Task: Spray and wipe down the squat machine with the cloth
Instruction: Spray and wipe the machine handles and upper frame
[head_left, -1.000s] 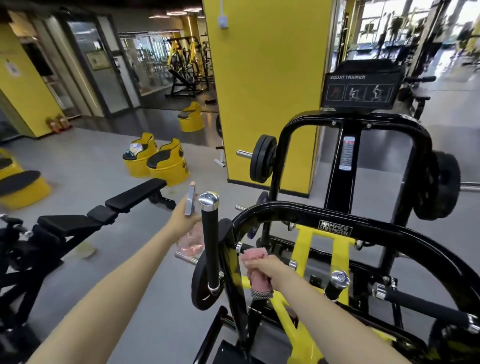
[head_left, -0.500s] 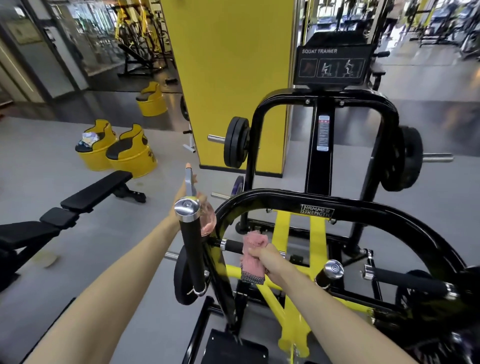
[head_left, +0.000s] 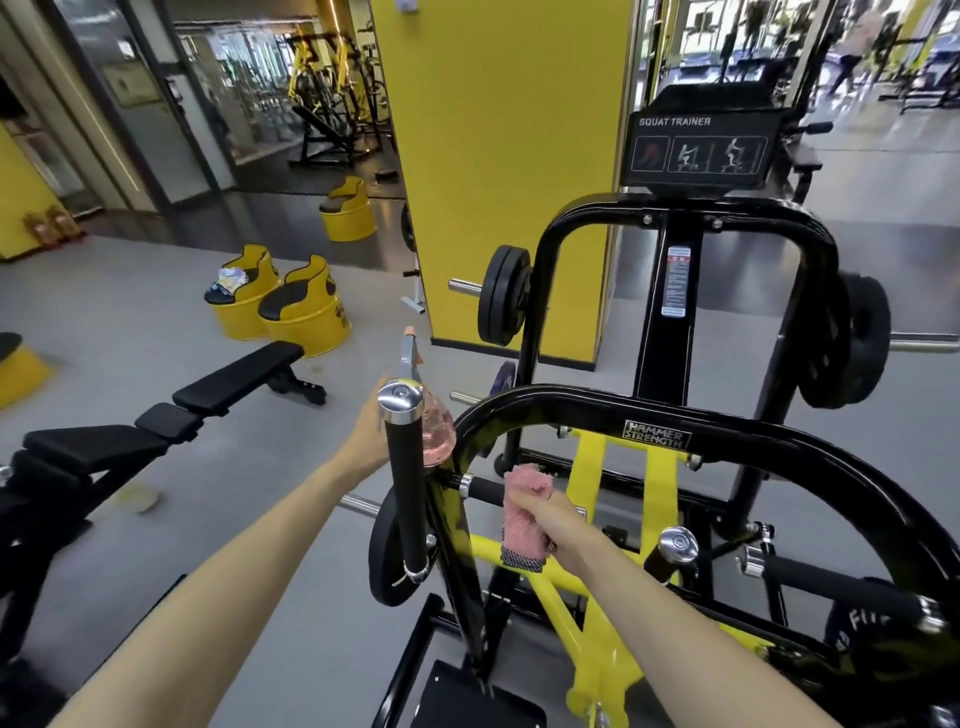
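Cloth (head_left: 524, 512) in right grip (head_left: 560, 526): pink, with a grey speckled hem below the grip. Bottle (head_left: 439, 434) in left grip (head_left: 371, 431): clear pink, with a grey sprayer (head_left: 407, 359) and orange tip above the grip. Machine (head_left: 779, 448): black frame, yellow struts (head_left: 589, 467) beyond the right grip, black chrome-capped handle (head_left: 405, 493). Floor (head_left: 130, 322) grey; pillar (head_left: 509, 156) yellow; stools (head_left: 306, 317) yellow, black-seated.

One cloth (head_left: 523, 501), one spray bottle (head_left: 439, 436)

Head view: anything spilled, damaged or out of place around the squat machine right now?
Nothing on the squat machine looks damaged or askew. Left of it, a pale scrap lies on the grey floor beside the black bench, and loose items sit on a yellow barrel seat; neither is identifiable.
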